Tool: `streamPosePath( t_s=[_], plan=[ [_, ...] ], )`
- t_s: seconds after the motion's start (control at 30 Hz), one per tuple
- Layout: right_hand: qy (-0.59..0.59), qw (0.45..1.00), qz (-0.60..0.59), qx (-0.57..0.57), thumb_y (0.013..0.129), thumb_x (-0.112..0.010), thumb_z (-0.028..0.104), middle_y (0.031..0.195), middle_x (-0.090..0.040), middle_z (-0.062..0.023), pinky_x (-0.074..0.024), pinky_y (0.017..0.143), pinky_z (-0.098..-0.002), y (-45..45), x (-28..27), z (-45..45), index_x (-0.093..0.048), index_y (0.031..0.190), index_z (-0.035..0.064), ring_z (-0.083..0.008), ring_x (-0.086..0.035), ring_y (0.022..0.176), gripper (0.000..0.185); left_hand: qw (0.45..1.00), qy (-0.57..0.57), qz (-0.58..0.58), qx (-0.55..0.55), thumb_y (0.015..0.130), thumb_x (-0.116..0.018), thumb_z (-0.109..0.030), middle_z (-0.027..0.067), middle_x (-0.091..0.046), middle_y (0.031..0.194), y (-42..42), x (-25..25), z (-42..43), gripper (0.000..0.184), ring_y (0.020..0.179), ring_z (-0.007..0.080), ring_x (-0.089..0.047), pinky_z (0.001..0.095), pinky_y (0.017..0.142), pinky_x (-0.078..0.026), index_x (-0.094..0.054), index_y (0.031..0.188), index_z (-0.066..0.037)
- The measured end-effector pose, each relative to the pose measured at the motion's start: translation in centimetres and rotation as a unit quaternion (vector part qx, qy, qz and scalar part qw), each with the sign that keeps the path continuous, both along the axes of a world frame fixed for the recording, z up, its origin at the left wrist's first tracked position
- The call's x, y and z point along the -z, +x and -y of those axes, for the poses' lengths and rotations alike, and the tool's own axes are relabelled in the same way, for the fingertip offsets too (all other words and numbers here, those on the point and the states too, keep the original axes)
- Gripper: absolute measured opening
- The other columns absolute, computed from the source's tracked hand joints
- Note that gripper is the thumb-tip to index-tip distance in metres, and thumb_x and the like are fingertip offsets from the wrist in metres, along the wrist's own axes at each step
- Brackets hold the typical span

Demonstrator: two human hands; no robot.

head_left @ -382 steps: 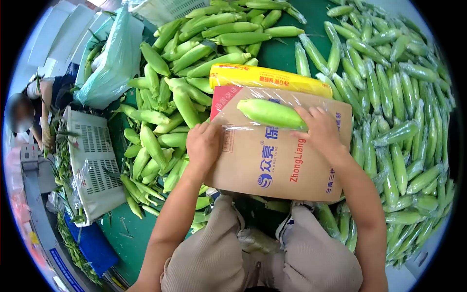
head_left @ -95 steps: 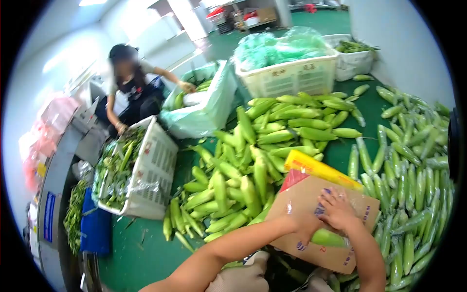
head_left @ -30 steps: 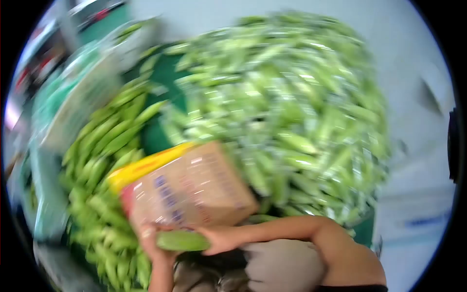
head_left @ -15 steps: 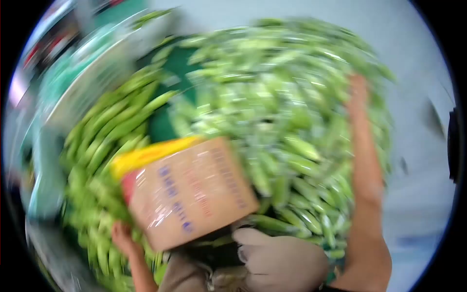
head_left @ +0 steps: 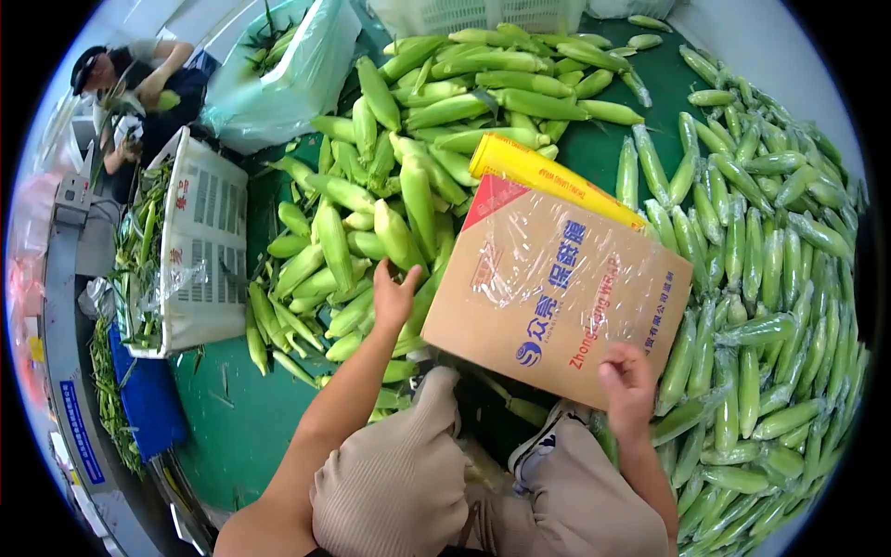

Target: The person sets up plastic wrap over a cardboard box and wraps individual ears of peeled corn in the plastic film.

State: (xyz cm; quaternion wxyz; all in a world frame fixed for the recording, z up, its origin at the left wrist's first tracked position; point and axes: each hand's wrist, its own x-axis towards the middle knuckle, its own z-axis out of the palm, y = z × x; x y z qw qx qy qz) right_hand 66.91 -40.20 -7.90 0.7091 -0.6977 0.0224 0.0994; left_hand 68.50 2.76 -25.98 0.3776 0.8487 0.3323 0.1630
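Observation:
My left hand (head_left: 396,295) reaches into a pile of unwrapped green corn (head_left: 339,251), thumb and forefinger spread apart beside an ear of corn (head_left: 396,237). Its fingertips are at the ears, but nothing is held firmly. My right hand (head_left: 629,385) is over the lower right edge of a cardboard box (head_left: 557,288), fingers curled in with nothing visible in them. Clear film covers part of the box top, and a yellow carton (head_left: 557,181) lies along its far side. Film-wrapped corn (head_left: 747,278) is spread to the right of the box.
A white crate (head_left: 204,241) holding leafy husks stands at the left. Behind it, a co-worker (head_left: 153,84) in a dark cap handles corn. A plastic-lined container (head_left: 288,84) and another crate (head_left: 473,17) stand at the back. The green surface (head_left: 223,408) shows at lower left.
The view has swung left and sharpened. My right hand has come from the wrapped corn to the box edge. My left hand remains by the unwrapped corn, now with its fingers spread.

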Motion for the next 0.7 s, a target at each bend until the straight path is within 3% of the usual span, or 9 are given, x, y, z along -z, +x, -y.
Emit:
streamPosePath(
  t_s=[0.13,0.2,0.27,0.3,0.4,0.43,0.57,0.63,0.7],
  plan=[
    [-0.093,0.987,0.013,-0.133,0.094,-0.074,0.013,0.106,-0.069,-0.0042,-0.0519,0.085,-0.0291,-1.3,-1.1,-0.3,-0.066,0.126,0.0023,-0.0126,-0.063,0.096,0.034,0.986,-0.107,-0.111,-0.065,0.068,-0.096,-0.034,0.0216,-0.07,0.121,5.0,-4.5,0.6,0.08,0.11,0.0337,-0.068,0.0434,0.097,-0.053,-0.056,0.127,0.003],
    [-0.122,0.972,-0.017,-0.2,0.092,-0.076,0.014,0.105,-0.069,-0.0066,-0.0528,0.085,-0.0314,0.2,-2.7,0.7,-0.066,0.128,0.0042,-0.0174,-0.066,0.094,0.038,0.992,-0.093,-0.03,-0.075,0.069,-0.093,-0.027,0.0197,-0.071,0.115,4.5,-3.5,-0.1,0.069,0.103,0.0356,-0.069,0.0434,0.094,-0.053,-0.059,0.123,0.0],
    [-0.284,0.935,0.071,-0.198,0.088,-0.078,0.014,0.111,-0.068,-0.011,-0.0537,0.087,-0.0361,1.6,-1.0,3.0,-0.064,0.132,0.005,-0.026,-0.066,0.097,0.047,0.986,-0.075,0.097,-0.111,0.067,-0.092,-0.022,0.018,-0.056,0.128,3.0,-4.2,-0.2,0.086,0.116,0.0325,-0.057,0.0418,0.104,-0.045,-0.05,0.138,0.002],
    [-0.421,0.857,0.24,-0.174,0.083,-0.08,0.015,0.123,-0.063,-0.014,-0.0527,0.092,-0.0421,2.4,1.0,4.7,-0.062,0.134,0.0081,-0.0331,-0.063,0.107,0.055,0.989,-0.072,0.106,-0.072,0.069,-0.089,-0.016,0.017,-0.047,0.137,2.3,-5.0,-1.3,0.089,0.126,0.0301,-0.05,0.0416,0.108,-0.041,-0.044,0.144,0.002],
    [-0.448,0.876,0.083,-0.158,0.08,-0.079,0.017,0.132,-0.057,-0.0169,-0.0505,0.097,-0.0451,3.9,0.4,6.9,-0.062,0.139,0.0151,-0.0382,-0.058,0.117,0.061,0.967,-0.198,0.106,0.118,0.071,-0.084,-0.013,0.0104,-0.065,0.104,3.5,-17.5,3.7,0.075,0.091,0.0299,-0.067,0.0377,0.084,-0.055,-0.051,0.137,0.002],
    [-0.447,0.876,0.105,-0.145,0.079,-0.078,0.016,0.131,-0.057,-0.0177,-0.0504,0.098,-0.0454,4.7,0.8,7.0,-0.061,0.14,0.0169,-0.0388,-0.058,0.117,0.063,0.975,-0.122,0.064,0.173,0.073,-0.083,-0.014,0.0106,-0.071,0.098,4.5,-18.9,5.4,0.065,0.077,0.0293,-0.07,0.0369,0.071,-0.058,-0.059,0.132,0.001],
    [-0.423,0.888,0.122,-0.132,0.075,-0.075,0.007,0.117,-0.058,-0.0174,-0.0532,0.087,-0.0454,6.7,4.1,6.2,-0.063,0.14,0.0157,-0.0373,-0.063,0.103,0.067,0.875,0.033,0.074,0.477,0.069,-0.082,-0.017,0.0116,-0.067,0.114,8.2,-21.1,14.2,0.074,0.104,0.0333,-0.064,0.0435,0.088,-0.055,-0.058,0.138,-0.013],
    [-0.447,0.864,0.187,-0.137,0.076,-0.072,0.002,0.102,-0.059,-0.0156,-0.052,0.083,-0.0433,6.8,4.0,5.7,-0.069,0.129,0.0123,-0.0366,-0.062,0.094,0.054,0.833,0.095,0.016,0.545,0.066,-0.082,-0.019,0.0121,-0.065,0.122,9.0,-19.4,16.5,0.079,0.118,0.0353,-0.061,0.0468,0.096,-0.054,-0.057,0.141,-0.02],
    [-0.441,0.862,0.217,-0.124,0.078,-0.07,0.0,0.096,-0.06,-0.0166,-0.0515,0.084,-0.0434,6.8,4.1,5.0,-0.071,0.12,0.0088,-0.0375,-0.062,0.092,0.043,0.817,0.165,-0.02,0.553,0.066,-0.082,-0.02,0.009,-0.064,0.123,10.2,-17.6,17.2,0.079,0.118,0.0339,-0.061,0.0475,0.093,-0.056,-0.057,0.141,-0.023]
  ],
)
